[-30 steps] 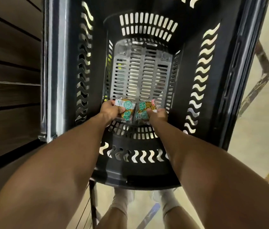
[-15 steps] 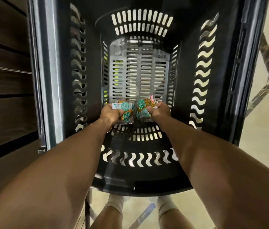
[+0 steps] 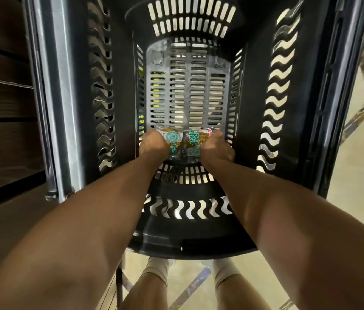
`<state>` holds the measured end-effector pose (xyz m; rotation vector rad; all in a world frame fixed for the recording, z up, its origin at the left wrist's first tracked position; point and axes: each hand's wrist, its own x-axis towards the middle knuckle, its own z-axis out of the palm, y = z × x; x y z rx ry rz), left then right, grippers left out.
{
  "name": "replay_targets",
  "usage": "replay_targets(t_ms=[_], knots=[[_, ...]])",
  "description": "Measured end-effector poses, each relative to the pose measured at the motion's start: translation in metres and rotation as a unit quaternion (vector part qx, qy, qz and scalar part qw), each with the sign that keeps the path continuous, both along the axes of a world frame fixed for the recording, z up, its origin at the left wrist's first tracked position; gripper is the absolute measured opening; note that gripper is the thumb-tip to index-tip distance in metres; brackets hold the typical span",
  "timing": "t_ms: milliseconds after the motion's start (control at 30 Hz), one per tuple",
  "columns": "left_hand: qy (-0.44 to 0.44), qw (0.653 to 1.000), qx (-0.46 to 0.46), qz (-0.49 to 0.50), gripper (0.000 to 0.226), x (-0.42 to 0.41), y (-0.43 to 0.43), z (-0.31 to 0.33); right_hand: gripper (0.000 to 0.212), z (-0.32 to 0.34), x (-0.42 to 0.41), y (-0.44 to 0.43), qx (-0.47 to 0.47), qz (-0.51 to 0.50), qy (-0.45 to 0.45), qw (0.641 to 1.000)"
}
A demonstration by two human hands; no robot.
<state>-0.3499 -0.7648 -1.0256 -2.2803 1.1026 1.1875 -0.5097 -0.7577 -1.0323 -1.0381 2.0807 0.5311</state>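
Found left hand [image 3: 154, 145] deep inside the black basket [image 3: 190, 240], fingers curled round the near edge of the left snack packet [image 3: 173, 142]. Found right hand [image 3: 215, 148] closed in like manner on the right snack packet [image 3: 195, 140]; thumb hidden from view. Noted both packets side by side, touching or very nearly so, low at the near end of the grey slotted basket floor [image 3: 190, 92]; cannot tell whether resting on it or held just above. Judged as a paired set-down against the near wall, presumably to keep the two tidy and square. Recorded tall perforated walls [image 3: 277, 97] close on both forearms, leaving little sideways room; advise withdrawal straight upward. Outside, noted a metal post [image 3: 62, 97] and wood-panelled wall [image 3: 2, 104] hard against the left side, pale tiled floor [image 3: 360, 186] to the right, and legs [image 3: 154, 287] in pale socks below the near rim.
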Motion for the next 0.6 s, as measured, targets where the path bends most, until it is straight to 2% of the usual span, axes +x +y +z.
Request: replay_targets(t_ms=[67,200,300,400,500,600], knots=[[-0.012,0.999,0.015,-0.029,0.047,0.001,0.0,0.005,0.013,0.004,0.0,-0.001,-0.006,0.013,0.014,1.0],[0.018,1.0,0.015,-0.013,0.043,0.011,0.003,0.004,0.017,0.006,0.003,0.002,0.016,0.056,0.027,0.998],[0.054,0.998,0.026,0.021,0.048,0.014,0.002,0.009,0.022,0.011,0.005,0.005,0.023,0.039,0.007,0.999],[0.097,0.993,0.029,0.053,0.053,0.017,0.002,0.027,0.041,0.03,0.008,0.009,0.012,-0.011,-0.04,0.999],[0.106,0.994,0.023,0.023,0.056,0.023,0.002,0.061,0.067,0.069,0.011,0.01,0.003,-0.045,-0.084,0.995],[0.083,0.996,0.013,-0.009,0.06,0.022,-0.001,0.114,0.075,0.125,0.004,0.008,-0.013,-0.007,-0.135,0.991]])
